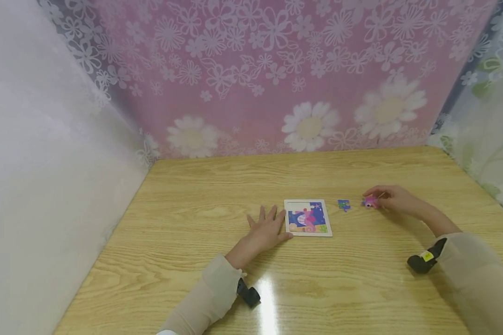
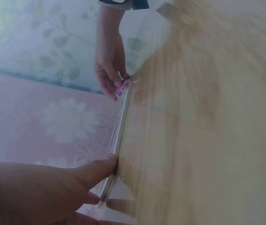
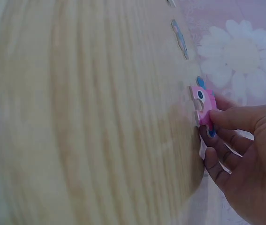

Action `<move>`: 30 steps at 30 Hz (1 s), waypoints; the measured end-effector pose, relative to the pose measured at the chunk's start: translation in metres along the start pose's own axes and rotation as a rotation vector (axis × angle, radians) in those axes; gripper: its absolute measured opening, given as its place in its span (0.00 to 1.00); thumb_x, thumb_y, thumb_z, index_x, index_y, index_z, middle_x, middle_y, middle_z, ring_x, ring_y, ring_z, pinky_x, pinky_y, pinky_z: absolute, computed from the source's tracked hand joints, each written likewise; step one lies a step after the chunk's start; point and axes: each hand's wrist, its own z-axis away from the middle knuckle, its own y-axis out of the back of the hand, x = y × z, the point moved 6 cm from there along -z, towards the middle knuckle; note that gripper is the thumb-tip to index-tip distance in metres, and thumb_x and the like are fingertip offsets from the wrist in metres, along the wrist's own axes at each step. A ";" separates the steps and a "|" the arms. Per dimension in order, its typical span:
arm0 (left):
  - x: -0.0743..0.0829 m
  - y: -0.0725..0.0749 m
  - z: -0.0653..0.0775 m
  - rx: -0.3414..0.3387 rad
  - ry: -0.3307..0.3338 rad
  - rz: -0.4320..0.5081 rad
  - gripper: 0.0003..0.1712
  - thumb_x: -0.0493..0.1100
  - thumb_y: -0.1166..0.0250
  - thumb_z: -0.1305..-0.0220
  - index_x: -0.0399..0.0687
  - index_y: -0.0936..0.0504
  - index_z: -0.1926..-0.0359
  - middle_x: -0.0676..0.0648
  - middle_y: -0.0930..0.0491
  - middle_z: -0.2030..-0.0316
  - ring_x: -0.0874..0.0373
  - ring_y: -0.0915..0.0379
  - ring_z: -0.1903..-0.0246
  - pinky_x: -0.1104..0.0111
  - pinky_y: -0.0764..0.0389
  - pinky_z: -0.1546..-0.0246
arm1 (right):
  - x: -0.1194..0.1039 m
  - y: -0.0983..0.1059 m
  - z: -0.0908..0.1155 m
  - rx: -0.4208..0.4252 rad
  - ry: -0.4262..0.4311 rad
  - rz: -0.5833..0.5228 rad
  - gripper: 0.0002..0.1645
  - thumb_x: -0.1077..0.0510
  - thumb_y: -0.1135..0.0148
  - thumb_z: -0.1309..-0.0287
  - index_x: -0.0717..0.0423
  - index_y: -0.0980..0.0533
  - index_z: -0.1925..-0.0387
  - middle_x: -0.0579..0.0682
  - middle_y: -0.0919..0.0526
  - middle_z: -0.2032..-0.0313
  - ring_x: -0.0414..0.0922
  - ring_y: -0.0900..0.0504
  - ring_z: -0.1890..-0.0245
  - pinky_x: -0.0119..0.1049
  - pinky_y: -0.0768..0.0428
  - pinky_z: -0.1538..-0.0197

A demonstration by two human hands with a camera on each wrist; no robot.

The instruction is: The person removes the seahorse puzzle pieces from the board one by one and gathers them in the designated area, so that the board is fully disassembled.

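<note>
A square jigsaw puzzle in a white frame (image 1: 308,234) lies on the table, partly filled with a pink and blue sea picture; its upper left part shows bare white. My left hand (image 1: 265,232) lies spread at the frame's left side, with thumb and fingers touching the edge. To the right, my right hand (image 1: 396,200) pinches a pink puzzle piece (image 3: 207,105) with a printed eye between thumb and fingers. That piece is tilted near the tabletop. Between frame and right hand lies a loose blue puzzle piece (image 1: 343,204) with green on it.
The wood-grain table (image 1: 218,186) meets a pink flowered curtain (image 1: 243,93) at its back edge. A pale wall (image 1: 58,163) stands at the left, and a flowered cloth (image 1: 490,116) at the right. A black wrist device (image 1: 248,293) sits on the left sleeve.
</note>
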 end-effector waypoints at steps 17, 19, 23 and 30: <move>-0.001 -0.001 -0.001 -0.004 0.013 -0.013 0.42 0.65 0.49 0.39 0.55 0.47 0.29 0.44 0.54 0.31 0.37 0.67 0.34 0.34 0.57 0.47 | 0.003 -0.008 -0.002 0.054 -0.014 0.149 0.11 0.70 0.43 0.44 0.62 0.22 0.58 0.55 0.24 0.63 0.45 0.28 0.67 0.34 0.28 0.70; -0.001 -0.001 -0.001 -0.002 0.011 -0.012 0.42 0.65 0.49 0.39 0.55 0.47 0.29 0.44 0.54 0.31 0.37 0.66 0.34 0.34 0.57 0.47 | 0.001 -0.008 -0.001 0.066 -0.013 0.150 0.11 0.70 0.42 0.44 0.62 0.21 0.59 0.54 0.25 0.64 0.44 0.29 0.69 0.33 0.29 0.72; -0.001 -0.002 -0.002 -0.001 0.012 -0.007 0.41 0.65 0.48 0.39 0.55 0.47 0.29 0.43 0.54 0.31 0.36 0.66 0.34 0.33 0.58 0.47 | -0.002 -0.010 0.000 0.072 -0.001 0.157 0.11 0.71 0.43 0.45 0.64 0.21 0.60 0.54 0.26 0.65 0.43 0.31 0.70 0.33 0.29 0.72; -0.001 -0.001 -0.001 0.004 0.014 0.009 0.41 0.64 0.47 0.39 0.54 0.46 0.30 0.43 0.53 0.31 0.36 0.66 0.34 0.33 0.59 0.47 | -0.004 -0.013 0.000 0.058 0.004 0.188 0.11 0.72 0.42 0.45 0.65 0.21 0.60 0.55 0.26 0.64 0.46 0.30 0.67 0.36 0.29 0.67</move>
